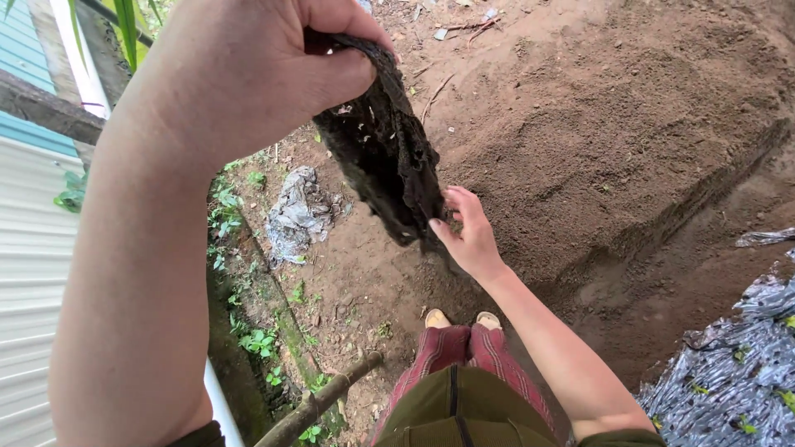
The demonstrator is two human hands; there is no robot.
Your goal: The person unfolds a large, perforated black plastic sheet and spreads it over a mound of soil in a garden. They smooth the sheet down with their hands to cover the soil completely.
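my left hand (248, 74) is clenched tight on the top edge of a dark, soil-caked sheet (385, 153), which hangs from about eleven o'clock down toward the middle. my right hand (468, 232) meets its lower end, fingers loosely curled against it; i cannot tell if they pinch it. a mound of brown soil (613, 124) fills two o'clock. crumpled grey plastic (296, 213) lies at nine o'clock on the ground.

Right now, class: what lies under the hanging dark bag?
Under the dark bag, bare brown soil shows. The ground directly behind the bag and right hand is hidden.
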